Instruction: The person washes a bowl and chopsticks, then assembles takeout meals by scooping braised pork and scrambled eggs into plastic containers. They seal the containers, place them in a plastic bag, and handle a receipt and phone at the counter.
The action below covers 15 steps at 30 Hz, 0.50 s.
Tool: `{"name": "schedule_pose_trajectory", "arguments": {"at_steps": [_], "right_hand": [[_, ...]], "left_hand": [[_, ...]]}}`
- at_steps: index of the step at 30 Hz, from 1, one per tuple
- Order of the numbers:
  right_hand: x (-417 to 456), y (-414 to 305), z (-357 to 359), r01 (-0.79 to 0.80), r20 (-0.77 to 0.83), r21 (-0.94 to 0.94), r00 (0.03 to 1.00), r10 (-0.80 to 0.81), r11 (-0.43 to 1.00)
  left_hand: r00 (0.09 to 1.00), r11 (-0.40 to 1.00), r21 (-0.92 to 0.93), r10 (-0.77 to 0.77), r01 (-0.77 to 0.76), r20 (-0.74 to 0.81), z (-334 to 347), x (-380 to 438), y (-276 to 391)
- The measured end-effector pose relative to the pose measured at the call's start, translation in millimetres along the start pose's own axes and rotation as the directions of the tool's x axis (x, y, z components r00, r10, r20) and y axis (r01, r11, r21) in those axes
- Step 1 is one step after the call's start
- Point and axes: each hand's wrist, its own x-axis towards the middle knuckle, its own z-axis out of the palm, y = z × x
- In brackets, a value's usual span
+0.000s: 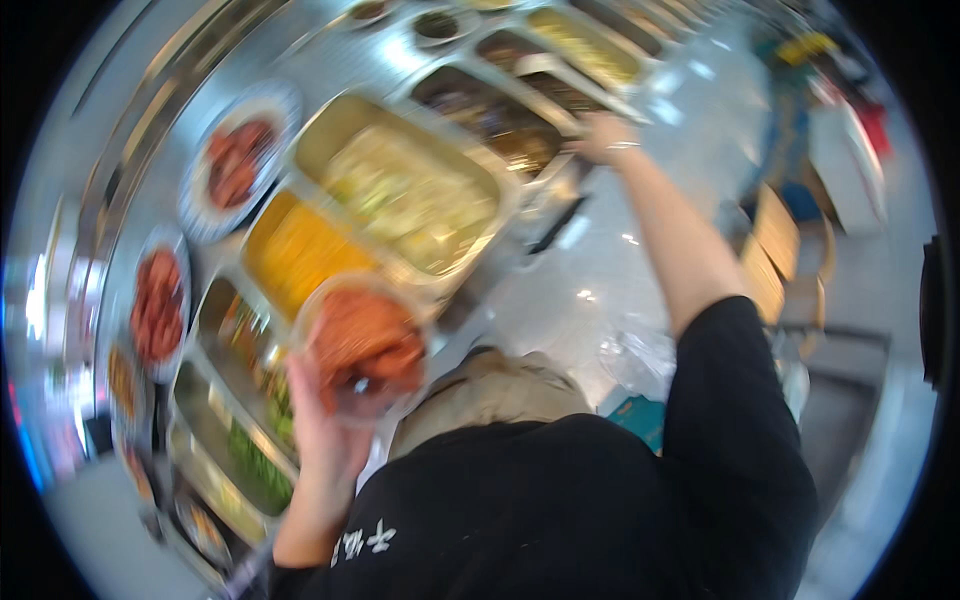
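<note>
My left hand (326, 435) holds up a clear round plastic container (367, 411) with reddish-orange food (367, 337) in it. It is above the near end of a metal pan of yellow-orange food (304, 251). My right hand (604, 139) is stretched out to the near edge of the pans farther along the row. Beside it lie a pan of dark food (480, 112) and a white-edged container (562, 86). Blur hides the right fingers, so I cannot tell whether they grip anything. Between the hands is a large metal pan of pale, yellowish-green pieces (412, 195).
Two plates of reddish meat, one round (240, 161) and one narrower (159, 304), stand behind the pans. Pans of green vegetables (259, 457) lie at left. On the floor side are a clear plastic bag (637, 352), a teal box (637, 421) and wooden chairs (776, 232).
</note>
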Motion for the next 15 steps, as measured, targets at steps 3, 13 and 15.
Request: {"name": "schedule_pose_trajectory", "arguments": {"at_steps": [3,13,15], "right_hand": [[-5.3,-0.1,-7.5,0.144,-0.171,0.320,0.981,-0.092,0.937],[-346.8,335.8,-261.4,-0.338,-0.421,0.261,0.803,0.421,0.904],[-449.0,391.2,-303.9,-0.614,-0.458,0.126,0.660,0.595,0.779]], "left_hand": [[0.997,0.996,0.085,-0.009,0.016,-0.080,12.1,11.0,-17.1],[0.897,0.908,0.299,-0.370,0.293,0.242,190.0,63.4,-121.6],[0.864,0.907,0.324,-0.375,0.267,0.336,225.3,67.3,-161.8]]}}
